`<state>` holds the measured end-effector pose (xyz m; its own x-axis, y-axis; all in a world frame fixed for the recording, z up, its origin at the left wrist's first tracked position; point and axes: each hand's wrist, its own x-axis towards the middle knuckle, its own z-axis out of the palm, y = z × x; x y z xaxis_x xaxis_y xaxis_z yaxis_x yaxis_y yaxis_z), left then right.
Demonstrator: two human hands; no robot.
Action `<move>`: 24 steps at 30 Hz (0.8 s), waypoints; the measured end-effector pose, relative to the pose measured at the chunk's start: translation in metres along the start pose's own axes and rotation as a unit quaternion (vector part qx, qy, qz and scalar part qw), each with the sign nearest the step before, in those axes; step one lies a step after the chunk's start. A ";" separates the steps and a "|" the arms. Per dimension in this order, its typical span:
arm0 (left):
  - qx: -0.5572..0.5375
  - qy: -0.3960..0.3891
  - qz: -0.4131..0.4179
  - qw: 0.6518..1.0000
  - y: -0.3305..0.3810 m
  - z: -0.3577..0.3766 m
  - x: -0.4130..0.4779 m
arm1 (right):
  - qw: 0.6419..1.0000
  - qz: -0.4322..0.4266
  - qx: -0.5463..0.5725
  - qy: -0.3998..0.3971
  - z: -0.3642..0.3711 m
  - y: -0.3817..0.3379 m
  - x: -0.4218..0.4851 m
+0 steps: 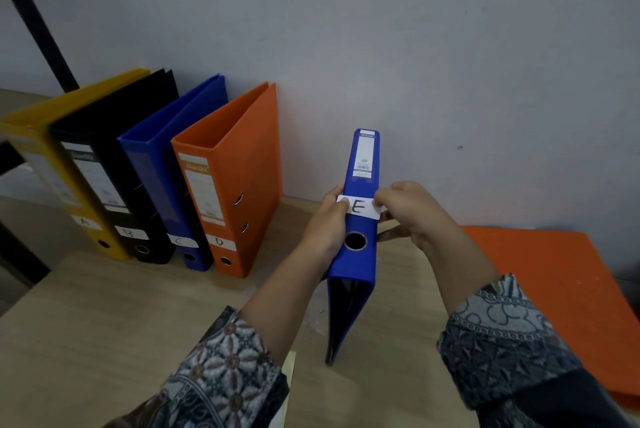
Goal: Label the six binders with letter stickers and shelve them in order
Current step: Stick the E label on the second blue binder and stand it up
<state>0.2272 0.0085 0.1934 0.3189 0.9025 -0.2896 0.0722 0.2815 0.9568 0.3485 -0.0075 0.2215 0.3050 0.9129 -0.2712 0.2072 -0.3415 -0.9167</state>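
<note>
Four binders stand in a row at the left of the frame, backs toward the pale wall [415, 46]: the yellow binder [45, 126] lettered A, the black binder [114, 115] lettered B, the blue C binder [166, 122] and the orange D binder [249, 167], each leaning left against its neighbour. Right of that row, apart from it and near the centre of the frame, the blue E binder [353, 266] stands on the wooden counter [138, 306] with its spine up toward the camera. Across the spine, just above the round finger hole, lies the white E sticker [360, 207]. The left hand [329, 223] grips the spine's left edge, fingers curled round it and thumb pressing the sticker's left end. The right hand [412, 212] pinches the sticker's right end between narrow fingers, the other fingers reaching behind the spine. Both forearms wear patterned sleeves [502, 334]. At the right of the frame a flat orange binder [540, 275] lies on the counter by the wall, well apart from the row.
</note>
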 end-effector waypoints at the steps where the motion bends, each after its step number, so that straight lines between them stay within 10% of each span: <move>1: 0.002 0.001 -0.001 1.000 0.000 0.000 0.000 | 1.000 0.001 -0.001 0.001 0.000 0.000 0.001; 24: 0.017 0.000 -0.029 0.999 0.004 0.008 0.006 | 0.981 -0.077 0.060 0.169 0.028 0.042 0.008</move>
<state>0.2368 0.0124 0.1955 0.3123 0.8852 -0.3448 0.1234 0.3221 0.9386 0.3333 -0.0084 0.1726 0.5738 0.8184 -0.0324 0.1706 -0.1581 -0.9726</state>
